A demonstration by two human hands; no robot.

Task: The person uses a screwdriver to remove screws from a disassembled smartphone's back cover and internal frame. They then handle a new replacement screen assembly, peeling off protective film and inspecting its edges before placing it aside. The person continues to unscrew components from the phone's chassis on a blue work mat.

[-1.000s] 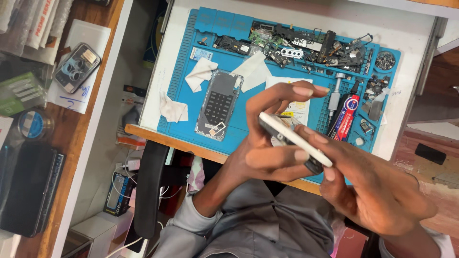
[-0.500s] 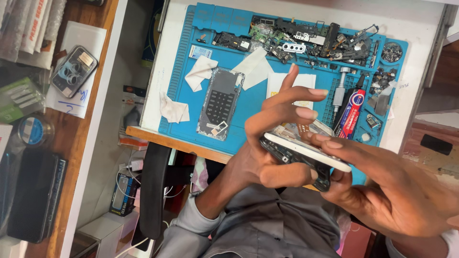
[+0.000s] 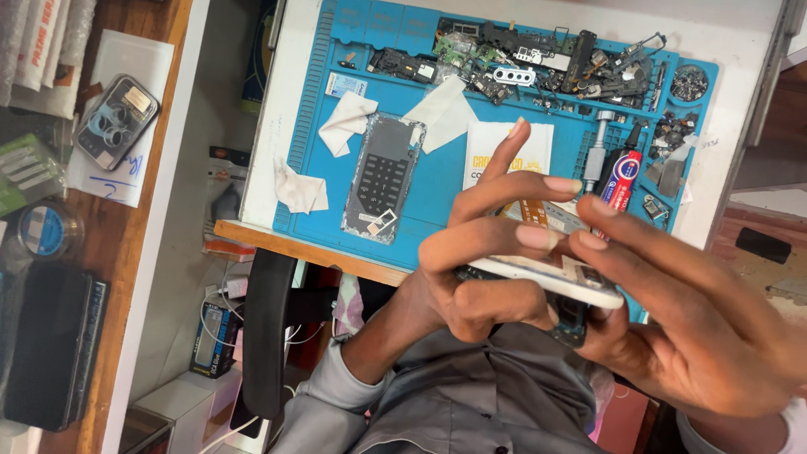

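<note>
At the far left, on the wooden shelf, I saw a phone back cover with camera rings [image 3: 115, 120] lying on a slip of paper, parked well apart from the work, as a spare would be. Further right, on the blue repair mat [image 3: 319, 109], crumpled white wipes [image 3: 346, 123] and a grey phone midframe [image 3: 384, 176] lay flat within easy reach, while loose boards and small metal parts [image 3: 538, 59] sat gathered in the mat's upper compartments, I judged so that they would not roll away. A white sachet with yellow print [image 3: 492, 147] lay just behind my raised fingers, and a red-and-blue tube [image 3: 622, 178] rested near the mat's right side. My left hand [image 3: 487, 269] was curled around the near end of a white-edged phone [image 3: 546, 282], thumb beneath and fingers pressed over its top, one finger lifted clear. My right hand [image 3: 689, 319] pinched the phone's far end, fingertips on its upper face and thumb below, so the phone was held level between both hands, above the desk's front edge and over my lap, likely to keep its edge steady for close handling.
</note>
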